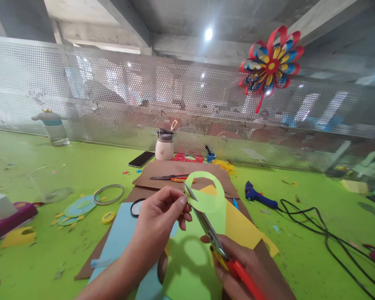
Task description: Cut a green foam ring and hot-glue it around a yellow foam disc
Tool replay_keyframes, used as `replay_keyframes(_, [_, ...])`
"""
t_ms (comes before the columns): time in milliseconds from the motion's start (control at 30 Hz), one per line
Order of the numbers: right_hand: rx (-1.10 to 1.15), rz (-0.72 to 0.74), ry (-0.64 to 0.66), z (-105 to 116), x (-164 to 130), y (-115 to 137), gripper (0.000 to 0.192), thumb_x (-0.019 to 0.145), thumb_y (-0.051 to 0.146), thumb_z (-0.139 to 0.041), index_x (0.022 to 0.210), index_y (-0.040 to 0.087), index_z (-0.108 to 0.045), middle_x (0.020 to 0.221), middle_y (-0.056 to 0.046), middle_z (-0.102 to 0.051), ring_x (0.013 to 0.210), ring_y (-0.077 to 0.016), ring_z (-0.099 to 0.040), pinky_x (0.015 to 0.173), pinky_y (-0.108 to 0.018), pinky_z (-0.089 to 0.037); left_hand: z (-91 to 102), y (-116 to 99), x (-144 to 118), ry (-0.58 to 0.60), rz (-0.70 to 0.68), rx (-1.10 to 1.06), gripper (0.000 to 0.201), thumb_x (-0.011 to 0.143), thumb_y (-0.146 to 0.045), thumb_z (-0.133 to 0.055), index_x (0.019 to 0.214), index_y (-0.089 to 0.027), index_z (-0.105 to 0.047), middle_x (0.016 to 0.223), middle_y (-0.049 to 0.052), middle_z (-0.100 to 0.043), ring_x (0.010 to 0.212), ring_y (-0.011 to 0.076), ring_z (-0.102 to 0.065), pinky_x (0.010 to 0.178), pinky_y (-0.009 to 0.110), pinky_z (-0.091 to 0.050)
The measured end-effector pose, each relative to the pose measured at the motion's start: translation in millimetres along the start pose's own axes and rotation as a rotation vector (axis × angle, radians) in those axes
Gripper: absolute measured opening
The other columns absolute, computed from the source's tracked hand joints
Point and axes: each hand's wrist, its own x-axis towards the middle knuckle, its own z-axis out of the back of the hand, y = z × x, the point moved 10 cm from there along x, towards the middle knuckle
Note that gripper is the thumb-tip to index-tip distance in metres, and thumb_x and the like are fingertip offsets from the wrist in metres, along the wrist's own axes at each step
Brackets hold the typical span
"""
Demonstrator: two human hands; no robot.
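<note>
our left hand [162, 213] pinches the green paper ring [220, 189]; our right hand [241, 255], below it, grips scissors [210, 230]. we should turn the ring, not the scissors.

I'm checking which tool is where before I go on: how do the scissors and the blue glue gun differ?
The scissors have bare metal blades and red handles; the glue gun has a blue body. The scissors are gripped in the right hand, blades at the green paper, while the glue gun lies on the table. The glue gun trails a black cord; the scissors have none. Both are handheld tools.
</note>
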Motion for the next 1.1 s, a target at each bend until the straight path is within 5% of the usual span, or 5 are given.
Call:
replay_keyframes(167, [-0.007, 0.013, -0.039, 4, 2, 6, 0.026, 0.075, 0.021, -0.06, 0.099, 0.026, -0.069, 0.064, -0.002, -0.069, 0.089, -0.0235, -0.066, 0.065, -0.021, -0.053, 2.3, 3, 1, -0.015, 0.011, -0.009, 0.012, 0.078, -0.021, -0.06, 0.068, -0.015, -0.055, 0.057, -0.002, -0.058, 0.049, 0.0106, -0.054, 0.045, 0.022, -0.044])
replay_keyframes(400, [0.088, 0.001, 0.082, -7, 3, 4, 0.026, 0.08, 0.022, -0.053, 0.103, 0.017, -0.065, 0.075, -0.004, -0.072, 0.071, -0.0186, -0.068, 0.06, -0.02, -0.053, 2.6, 4, 2, -0.024, 0.015, -0.023, 0.012, 0.077, -0.022, -0.061, 0.069, -0.015, -0.055, 0.058, -0.002, -0.058, 0.049, 0.0103, -0.054, 0.046, 0.022, -0.044])
replay_keyframes(567, [0.098, -0.024, 0.063, -4, 3, 5, 0.025, 0.08, 0.024, -0.052, 0.099, 0.016, -0.065, 0.077, -0.006, -0.071, 0.095, -0.0234, -0.065, 0.065, -0.02, -0.053, 2.2, 9, 3, -0.008, 0.034, -0.049, 0.012, 0.077, -0.022, -0.062, 0.07, -0.015, -0.056, 0.058, -0.002, -0.059, 0.049, 0.0106, -0.054, 0.045, 0.023, -0.044])
replay_keyframes(767, [0.064, 0.009, 0.048, -4, 2, 2, 0.027, 0.078, 0.023, -0.055, 0.102, 0.019, -0.066, 0.069, -0.002, -0.069, 0.064, -0.0167, -0.067, 0.054, -0.018, -0.051, 0.6, 10, 3, -0.004, 0.061, -0.107, 0.013, 0.076, -0.022, -0.062, 0.068, -0.015, -0.056, 0.059, -0.001, -0.059, 0.051, 0.011, -0.055, 0.044, 0.022, -0.043])
replay_keyframes(1100, [-0.025, -0.015, -0.081, 5, 0, -8, 0.028, 0.072, 0.023, -0.062, 0.099, 0.028, -0.069, 0.073, -0.001, -0.069, 0.079, -0.021, -0.067, 0.067, -0.022, -0.053, -0.2, 13, 1, -0.005, 0.096, -0.138, 0.013, 0.076, -0.023, -0.063, 0.068, -0.015, -0.057, 0.058, -0.001, -0.059, 0.05, 0.0108, -0.054, 0.044, 0.022, -0.042])
